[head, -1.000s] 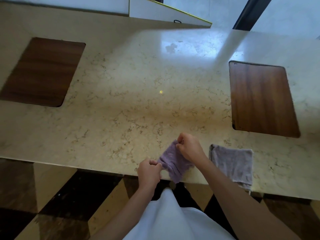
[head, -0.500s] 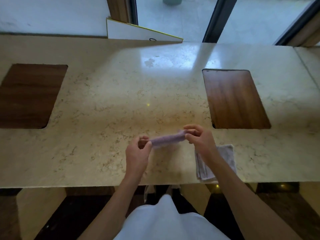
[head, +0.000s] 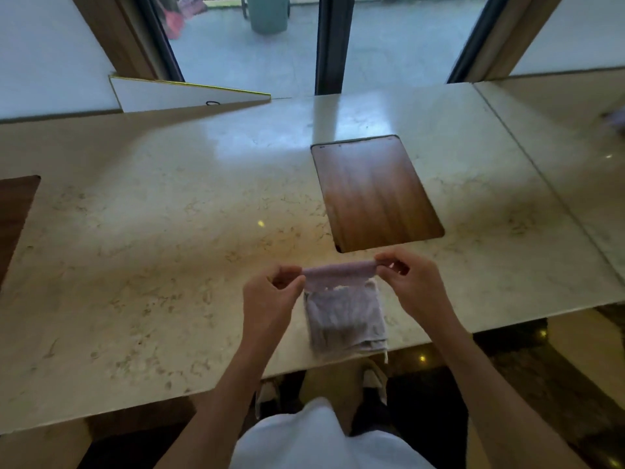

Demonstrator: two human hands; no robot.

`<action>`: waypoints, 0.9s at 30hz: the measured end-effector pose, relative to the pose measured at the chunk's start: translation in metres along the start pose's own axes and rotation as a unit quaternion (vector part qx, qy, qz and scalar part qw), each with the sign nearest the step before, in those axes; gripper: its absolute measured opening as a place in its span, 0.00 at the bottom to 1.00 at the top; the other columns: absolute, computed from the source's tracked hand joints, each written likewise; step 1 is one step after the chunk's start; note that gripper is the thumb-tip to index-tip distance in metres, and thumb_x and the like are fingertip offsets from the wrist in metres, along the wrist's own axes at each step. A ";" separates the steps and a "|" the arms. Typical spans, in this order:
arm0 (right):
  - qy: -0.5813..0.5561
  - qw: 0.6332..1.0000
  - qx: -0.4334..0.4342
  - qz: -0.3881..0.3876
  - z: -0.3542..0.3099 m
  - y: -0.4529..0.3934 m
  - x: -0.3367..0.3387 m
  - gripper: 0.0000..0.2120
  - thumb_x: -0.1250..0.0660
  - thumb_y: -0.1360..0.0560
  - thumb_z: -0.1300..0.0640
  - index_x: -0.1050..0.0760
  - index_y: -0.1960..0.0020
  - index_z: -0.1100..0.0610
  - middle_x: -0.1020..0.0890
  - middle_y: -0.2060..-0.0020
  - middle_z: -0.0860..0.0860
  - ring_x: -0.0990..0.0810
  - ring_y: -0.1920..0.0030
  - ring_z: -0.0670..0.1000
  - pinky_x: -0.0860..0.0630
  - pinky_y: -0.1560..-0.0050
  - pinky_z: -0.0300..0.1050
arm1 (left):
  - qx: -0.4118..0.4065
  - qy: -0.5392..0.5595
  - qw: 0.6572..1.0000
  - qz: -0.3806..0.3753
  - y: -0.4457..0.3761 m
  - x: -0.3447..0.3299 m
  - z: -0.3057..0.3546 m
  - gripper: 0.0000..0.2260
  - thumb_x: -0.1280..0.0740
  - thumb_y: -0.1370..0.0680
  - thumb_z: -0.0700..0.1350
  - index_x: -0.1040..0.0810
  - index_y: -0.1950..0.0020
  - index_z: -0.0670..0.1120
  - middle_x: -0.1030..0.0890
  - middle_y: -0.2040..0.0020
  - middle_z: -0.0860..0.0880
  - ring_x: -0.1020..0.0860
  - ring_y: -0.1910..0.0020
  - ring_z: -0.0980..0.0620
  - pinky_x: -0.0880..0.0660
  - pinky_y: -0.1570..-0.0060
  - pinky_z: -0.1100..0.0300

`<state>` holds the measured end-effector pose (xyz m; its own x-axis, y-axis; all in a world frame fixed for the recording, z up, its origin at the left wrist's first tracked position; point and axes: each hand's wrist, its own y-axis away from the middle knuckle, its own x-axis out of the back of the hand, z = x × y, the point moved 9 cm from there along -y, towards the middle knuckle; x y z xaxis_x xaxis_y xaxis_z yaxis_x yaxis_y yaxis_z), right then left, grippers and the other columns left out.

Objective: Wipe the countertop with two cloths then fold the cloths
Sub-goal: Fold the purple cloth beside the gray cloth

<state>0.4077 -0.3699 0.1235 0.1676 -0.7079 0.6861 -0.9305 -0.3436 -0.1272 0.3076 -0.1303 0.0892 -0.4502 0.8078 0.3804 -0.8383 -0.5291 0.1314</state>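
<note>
A folded purple cloth [head: 338, 273] is stretched level between my two hands just above the marble countertop [head: 152, 252]. My left hand [head: 270, 296] pinches its left end and my right hand [head: 411, 282] pinches its right end. Directly below and nearer to me lies a folded grey cloth [head: 345, 323] at the counter's front edge, one corner hanging over. The purple cloth hides the grey cloth's far edge.
A wooden inset panel [head: 375, 194] sits just beyond my hands, and another [head: 15, 211] is at the far left. A white board [head: 182, 96] leans at the counter's back edge. Glass doors stand behind.
Both hands carried the purple cloth to the right, so it now hangs over the grey cloth instead of beside it. The view also tilted upward.
</note>
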 end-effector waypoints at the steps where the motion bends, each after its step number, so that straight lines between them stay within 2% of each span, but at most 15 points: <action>1: -0.003 1.000 0.005 0.005 0.012 0.002 0.014 0.07 0.27 0.25 0.65 0.17 0.48 0.58 0.17 0.58 0.48 0.20 0.57 0.39 0.24 0.55 0.28 | -0.007 -0.005 1.000 -0.003 0.005 -0.015 0.006 0.06 0.25 0.26 0.41 0.14 0.51 0.49 0.14 0.59 0.54 0.16 0.59 0.58 0.18 0.54 0.60; 4: -0.021 1.000 0.006 -0.010 0.051 0.006 0.046 0.06 0.27 0.25 0.66 0.19 0.51 0.57 0.19 0.59 0.48 0.21 0.58 0.42 0.25 0.57 0.32 | -0.025 -0.020 0.999 -0.017 0.023 -0.060 0.022 0.05 0.26 0.26 0.40 0.17 0.54 0.50 0.16 0.58 0.54 0.18 0.58 0.57 0.20 0.56 0.62; 7: -0.025 0.998 0.012 -0.053 0.086 0.010 0.065 0.07 0.27 0.26 0.66 0.21 0.53 0.56 0.21 0.54 0.48 0.23 0.53 0.41 0.27 0.54 0.32 | -0.016 -0.018 1.000 -0.014 0.041 -0.096 0.029 0.08 0.26 0.26 0.39 0.18 0.56 0.53 0.16 0.53 0.57 0.18 0.52 0.61 0.21 0.51 0.65; 10: -0.064 0.991 -0.010 -0.113 0.118 0.023 0.077 0.07 0.27 0.25 0.66 0.21 0.52 0.56 0.19 0.50 0.46 0.21 0.46 0.42 0.24 0.46 0.36 | 0.003 -0.020 0.999 -0.029 0.061 -0.125 0.034 0.12 0.27 0.25 0.37 0.19 0.58 0.55 0.16 0.58 0.57 0.18 0.56 0.62 0.24 0.55 0.70; 12: -0.086 0.984 -0.026 -0.151 0.137 0.031 0.083 0.07 0.28 0.24 0.66 0.22 0.52 0.55 0.17 0.52 0.46 0.18 0.49 0.43 0.23 0.48 0.36 | 0.024 -0.031 0.999 -0.037 0.073 -0.141 0.032 0.11 0.27 0.25 0.37 0.20 0.58 0.55 0.17 0.62 0.56 0.18 0.58 0.62 0.24 0.57 0.70; 15: -0.080 0.980 -0.049 -0.177 0.164 0.039 0.089 0.09 0.29 0.25 0.67 0.24 0.55 0.54 0.19 0.59 0.48 0.19 0.57 0.46 0.23 0.58 0.36 | 0.061 -0.052 0.995 -0.056 0.082 -0.161 0.024 0.11 0.27 0.25 0.39 0.20 0.59 0.55 0.17 0.64 0.57 0.18 0.60 0.62 0.22 0.59 0.67; 19: -0.042 0.974 -0.115 -0.190 0.199 0.032 0.078 0.07 0.30 0.24 0.65 0.24 0.56 0.55 0.20 0.62 0.50 0.21 0.60 0.47 0.28 0.61 0.39 | 0.080 -0.147 0.981 -0.101 0.067 -0.195 0.013 0.08 0.27 0.25 0.42 0.20 0.59 0.54 0.18 0.62 0.57 0.20 0.60 0.60 0.26 0.62 0.70; 23: 0.037 0.965 -0.155 -0.209 0.224 0.008 0.049 0.01 0.31 0.22 0.61 0.22 0.52 0.56 0.19 0.59 0.50 0.20 0.56 0.51 0.24 0.56 0.44 | 0.058 -0.261 0.956 -0.122 0.033 -0.226 0.000 0.02 0.30 0.22 0.43 0.18 0.53 0.48 0.18 0.57 0.52 0.22 0.57 0.58 0.30 0.62 0.67; 27: 0.079 0.967 -0.141 -0.195 0.235 -0.016 0.033 0.01 0.32 0.22 0.59 0.23 0.52 0.55 0.19 0.58 0.51 0.21 0.55 0.51 0.21 0.53 0.49 | 0.032 -0.337 0.934 -0.112 0.003 -0.242 -0.007 0.02 0.33 0.21 0.45 0.20 0.50 0.50 0.20 0.55 0.50 0.23 0.55 0.52 0.30 0.59 0.58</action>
<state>0.5047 -0.5334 -0.0202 0.4920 -0.4485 0.7462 -0.8626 -0.3673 0.3480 0.4123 -0.3257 -0.0090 0.0469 0.5648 0.8239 -0.8588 -0.3985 0.3221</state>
